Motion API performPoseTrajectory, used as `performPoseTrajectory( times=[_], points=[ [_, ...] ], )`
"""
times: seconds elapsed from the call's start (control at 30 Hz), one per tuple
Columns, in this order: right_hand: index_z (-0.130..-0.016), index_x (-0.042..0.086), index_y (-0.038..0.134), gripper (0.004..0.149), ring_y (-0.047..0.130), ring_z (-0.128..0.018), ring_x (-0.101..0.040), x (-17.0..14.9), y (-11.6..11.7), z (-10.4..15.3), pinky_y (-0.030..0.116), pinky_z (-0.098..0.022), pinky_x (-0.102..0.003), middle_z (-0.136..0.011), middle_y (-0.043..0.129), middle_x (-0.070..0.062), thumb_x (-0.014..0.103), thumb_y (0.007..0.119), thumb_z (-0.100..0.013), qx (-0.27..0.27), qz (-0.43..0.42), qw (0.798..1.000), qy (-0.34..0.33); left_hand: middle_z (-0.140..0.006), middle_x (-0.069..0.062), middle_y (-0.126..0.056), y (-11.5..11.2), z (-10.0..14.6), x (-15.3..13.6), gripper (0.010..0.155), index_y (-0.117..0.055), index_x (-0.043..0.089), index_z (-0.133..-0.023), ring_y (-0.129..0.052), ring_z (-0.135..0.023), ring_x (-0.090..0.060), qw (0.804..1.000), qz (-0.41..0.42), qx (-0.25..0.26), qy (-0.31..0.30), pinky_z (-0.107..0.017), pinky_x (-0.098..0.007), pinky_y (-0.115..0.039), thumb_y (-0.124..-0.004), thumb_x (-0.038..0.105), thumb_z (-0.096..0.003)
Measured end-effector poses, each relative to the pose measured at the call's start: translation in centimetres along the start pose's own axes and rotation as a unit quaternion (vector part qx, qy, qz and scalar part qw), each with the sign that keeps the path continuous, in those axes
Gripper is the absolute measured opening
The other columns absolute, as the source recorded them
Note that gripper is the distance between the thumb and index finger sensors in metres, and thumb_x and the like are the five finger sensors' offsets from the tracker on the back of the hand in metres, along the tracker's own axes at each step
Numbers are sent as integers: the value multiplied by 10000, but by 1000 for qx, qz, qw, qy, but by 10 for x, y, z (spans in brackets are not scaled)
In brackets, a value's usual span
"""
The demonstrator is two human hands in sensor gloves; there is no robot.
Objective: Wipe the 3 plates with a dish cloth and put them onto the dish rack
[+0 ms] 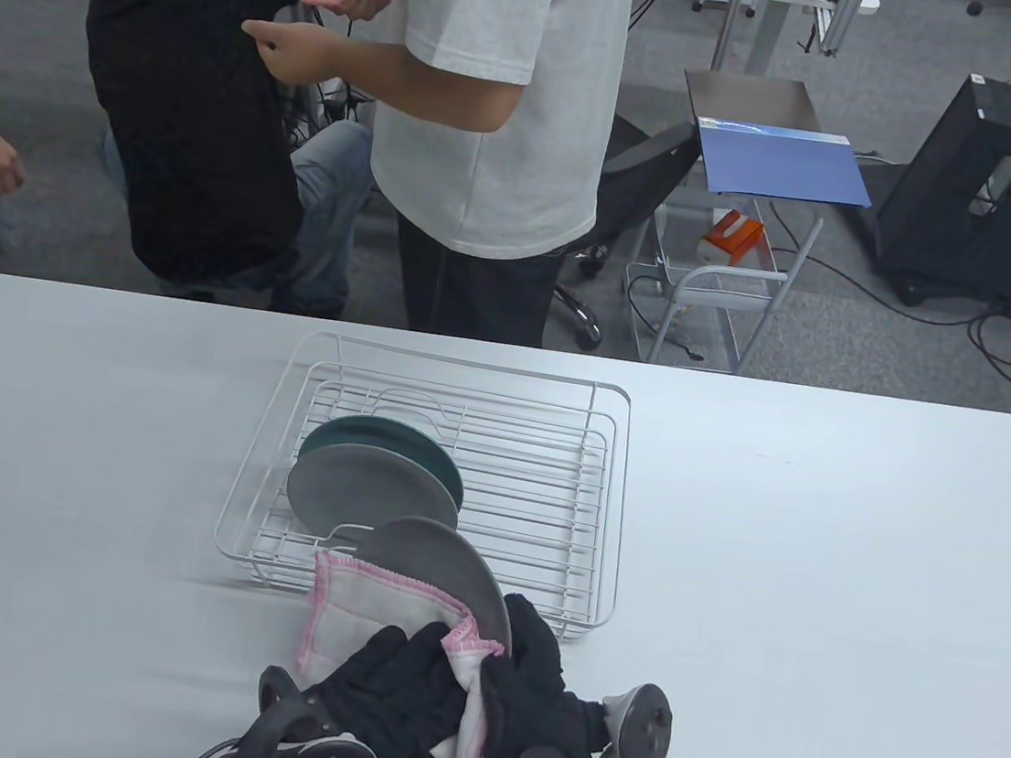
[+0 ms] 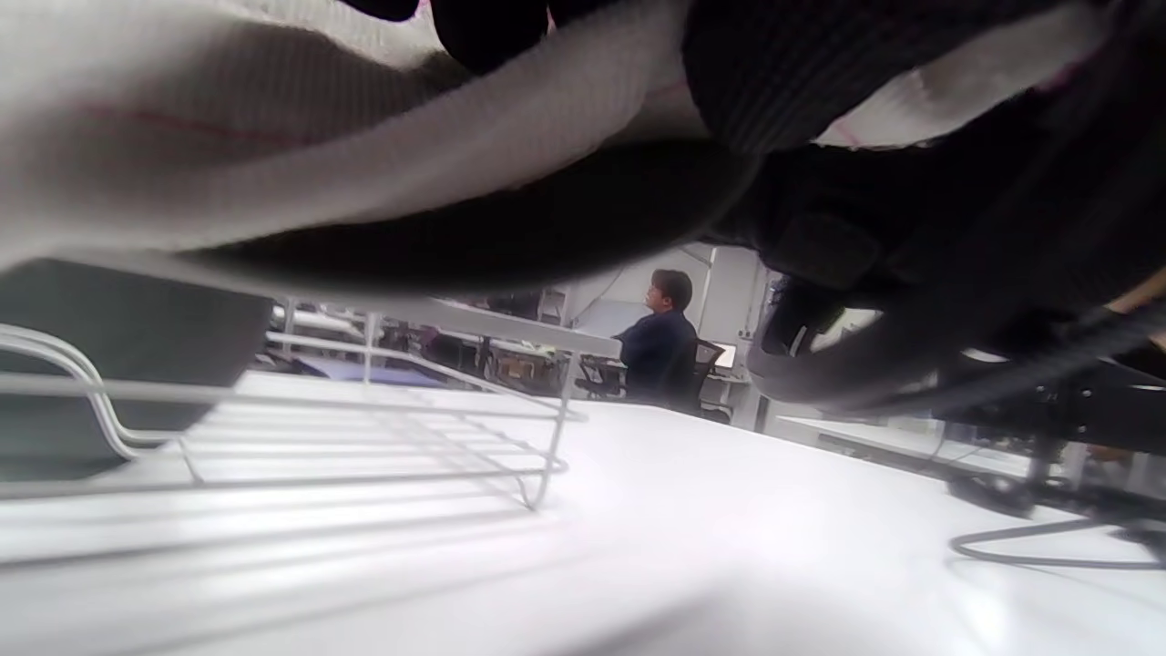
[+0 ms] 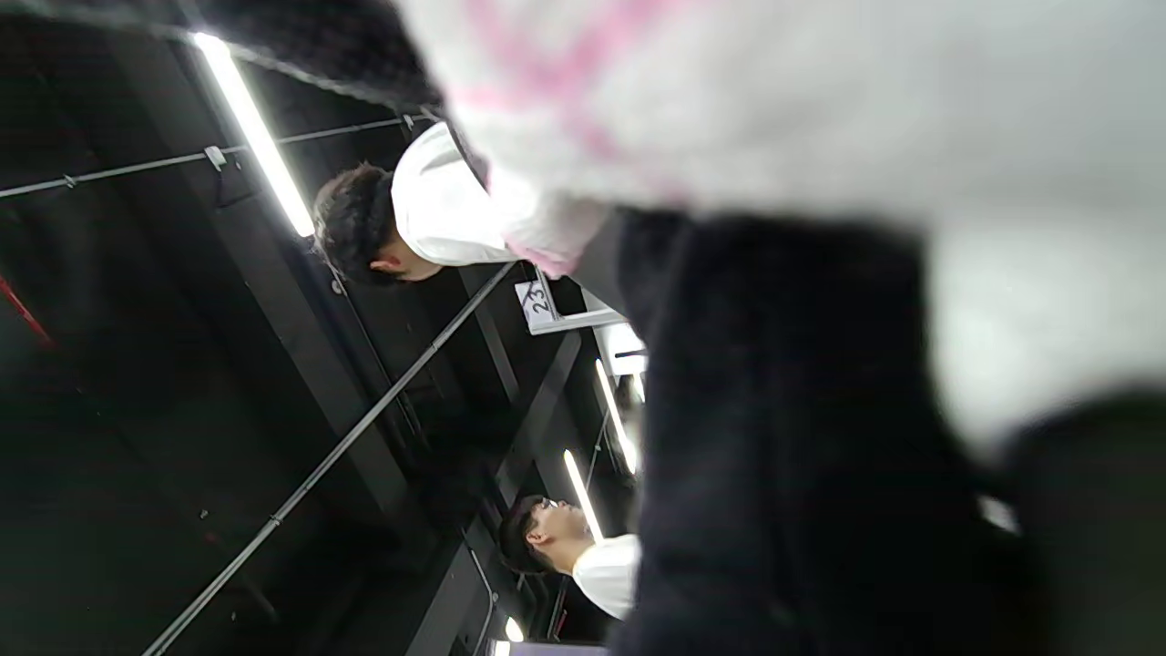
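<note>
Plates number one and two already sit in the white wire dish rack [image 1: 610, 502], which stands in the middle of the white desk [image 1: 813, 573]. The dark green plate [image 1: 406, 442] is at the back, and a grey plate [image 1: 372, 492] leans just in front of it, both at the left part of the rack. The third plate [image 1: 446, 565], also grey, is tilted over the near edge of the rack, between the rack and the two gloved hands.

A white dish cloth [image 1: 367, 606] with pink border covers the near face of this third plate and hangs down between the hands. The left hand [image 1: 389, 692] lies on the cloth with its fingers [image 1: 385, 650] bent over it and pressing it to the plate. The right hand [image 1: 537, 687] is at the right edge of the plate, its fingers [image 1: 530, 626] curled around the rim and around a fold of the cloth.

In the left wrist view the cloth [image 2: 273, 137] fills the top, and the rack [image 2: 383, 410] stands below on the desk. The right wrist view is mostly blurred cloth [image 3: 820, 109] and dark glove.

Behind the desk stand two persons, one in a white shirt [image 1: 504, 93].
</note>
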State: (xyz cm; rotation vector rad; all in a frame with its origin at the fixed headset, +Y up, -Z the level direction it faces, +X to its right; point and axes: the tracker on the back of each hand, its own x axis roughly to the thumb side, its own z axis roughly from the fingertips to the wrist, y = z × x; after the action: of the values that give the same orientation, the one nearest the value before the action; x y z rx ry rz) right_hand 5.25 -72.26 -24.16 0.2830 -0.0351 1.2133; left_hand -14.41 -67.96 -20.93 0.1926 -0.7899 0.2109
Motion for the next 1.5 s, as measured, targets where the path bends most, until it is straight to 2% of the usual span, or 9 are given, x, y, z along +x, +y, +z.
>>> performPoseTrajectory(
  times=[0.2, 0.43, 0.77, 0.97, 1.1, 1.2, 1.3, 1.43, 1.5],
  points=[
    [-974, 24, 448, 605, 645, -777, -567, -1, 2, -1, 613, -520, -684, -930, 521, -323, 283, 698, -487, 36, 17, 999, 28, -1190, 114, -408, 5, 1, -8, 516, -536, 426, -1026, -387, -1162, -236, 998, -32, 32, 32, -805, -525, -362, -720, 427, -544],
    [-960, 3, 451, 602, 717, -734, -565, -2, 8, 0, 688, -484, -671, -901, 553, -340, 233, 723, -474, 55, 24, 997, 52, -1189, 78, -440, 16, 6, -31, 527, -543, 400, -1041, -403, -1148, -251, 993, -30, 69, 86, -786, -539, -370, -717, 422, -544],
    [-946, -4, 469, 590, 746, -706, -564, 14, -7, 0, 726, -458, -665, -883, 576, -341, 214, 732, -466, -17, -17, 999, 21, -1184, 31, -527, 24, 12, -49, 521, -609, 352, -1044, -407, -1143, -231, 991, -14, 66, 111, -772, -549, -371, -725, 405, -539],
    [-943, 6, 470, 581, 735, -716, -561, 23, -18, 2, 715, -470, -666, -886, 574, -330, 191, 734, -460, -83, -59, 995, -12, -1184, 17, -542, 25, 14, -50, 523, -616, 333, -1048, -383, -1143, -248, 992, 21, 70, 105, -772, -550, -382, -717, 403, -539],
    [-942, 23, 465, 577, 711, -738, -551, 24, -23, 3, 691, -491, -668, -895, 564, -312, 175, 732, -453, -124, -89, 988, -30, -1180, 12, -565, 23, 14, -49, 520, -627, 323, -1047, -405, -1141, -257, 991, 74, 65, 86, -774, -549, -394, -715, 401, -541],
    [-942, 40, 461, 574, 690, -761, -539, 20, -25, 2, 667, -512, -668, -907, 554, -291, 163, 726, -448, -138, -104, 984, -34, -1168, 0, -613, 25, 15, -48, 514, -642, 318, -1042, -470, -1132, -272, 991, 86, 66, 78, -773, -549, -431, -715, 401, -539],
    [-943, 63, 470, 565, 698, -785, -513, 17, -26, -2, 654, -544, -665, -921, 561, -258, 143, 712, -439, -143, -102, 983, -45, -1126, -18, -726, 30, 19, -52, 505, -659, 314, -1033, -632, -1094, -287, 988, 97, 93, 78, -763, -546, -517, -711, 403, -539],
    [-937, 101, 500, 550, 743, -787, -465, 25, -30, -12, 677, -563, -638, -923, 604, -211, 111, 695, -423, -146, -75, 984, -68, -1024, -55, -872, 44, 31, -66, 498, -672, 296, -1023, -865, -969, -305, 975, 108, 164, 100, -726, -554, -618, -715, 395, -537],
    [-933, 113, 519, 543, 767, -780, -445, 34, -31, -19, 693, -562, -626, -919, 626, -193, 103, 695, -419, -144, -24, 985, -93, -983, -56, -912, 52, 38, -74, 496, -682, 285, -1017, -926, -915, -302, 967, 101, 201, 117, -710, -552, -650, -717, 393, -535]
  ],
)
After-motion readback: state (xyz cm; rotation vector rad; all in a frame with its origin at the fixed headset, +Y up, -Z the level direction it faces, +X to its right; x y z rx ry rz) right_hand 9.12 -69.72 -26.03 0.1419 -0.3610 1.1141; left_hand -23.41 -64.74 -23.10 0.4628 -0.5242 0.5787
